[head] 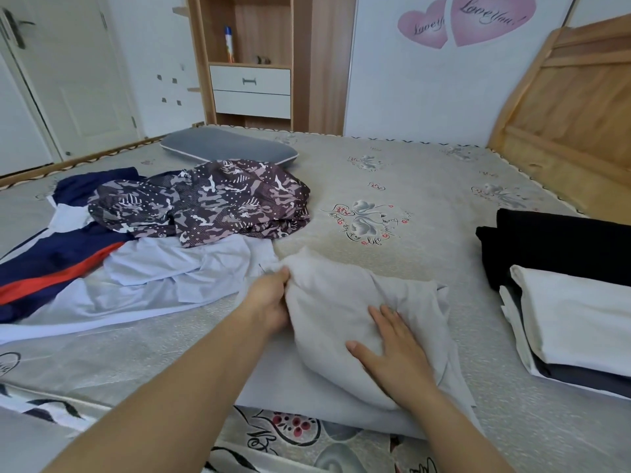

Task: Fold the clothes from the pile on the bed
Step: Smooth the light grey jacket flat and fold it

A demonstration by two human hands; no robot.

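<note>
Person leans over the bed [426, 186], working a pale grey garment [327, 302] near the front edge, between the unfolded pile to the left and the done stack to the right. Left hand [269, 302] has fingers curled and pinched on the garment's left edge, bunching cloth up into a ridge, likely to carry that side over as a fold. Right hand [392, 349] lies flat on the cloth, fingers straight and a little spread, thumb out to the left; looks like it pins the lower part so the piece doesn't slide while the other side is pulled. Garment is lumpy and partly doubled over, so mid-fold by my read, not finished. Pile still to do: camo-print garment [205, 199] heaped on top, a navy piece with red stripe [51, 261] beneath at the left, a light blue shirt [164, 278] spread out and touching the grey one's left corner. Folded stack at the right edge: black folded item [560, 244] at the back, white folded item [580, 312] in front, overlapping it, kept well apart from the pile so sorted and unsorted don't mix. Grey pillow [228, 146] lies at the far side behind the pile.
</note>
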